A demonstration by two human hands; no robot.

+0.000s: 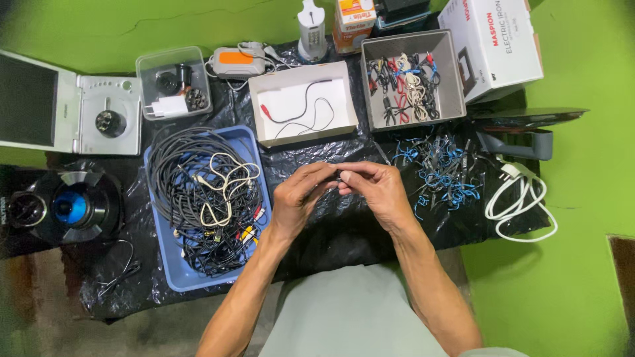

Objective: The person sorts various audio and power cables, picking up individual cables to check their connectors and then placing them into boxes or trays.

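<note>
A: Going from the left, what lies there?

B: A silver disc player [79,106] with its lid open, a dark round device with a blue centre [69,206] below it, then a blue tub [254,142] heaped with tangled cables.

A: And the hands?

B: The left hand [299,196] and right hand [378,190] meet over the black plastic sheet [344,231], fingers curled, fingertips pinched together on a small dark piece [339,177]. I cannot tell what it is. It sits right between the two hands, neither one nearer, its length running left to right.

A: Further right?

B: A white box [344,99] holding one thin wire, a grey box [444,66] of bundled leads, a loose heap of blue-tied wires [436,172] just beside the right hand, and a white power cord [522,205].
</note>
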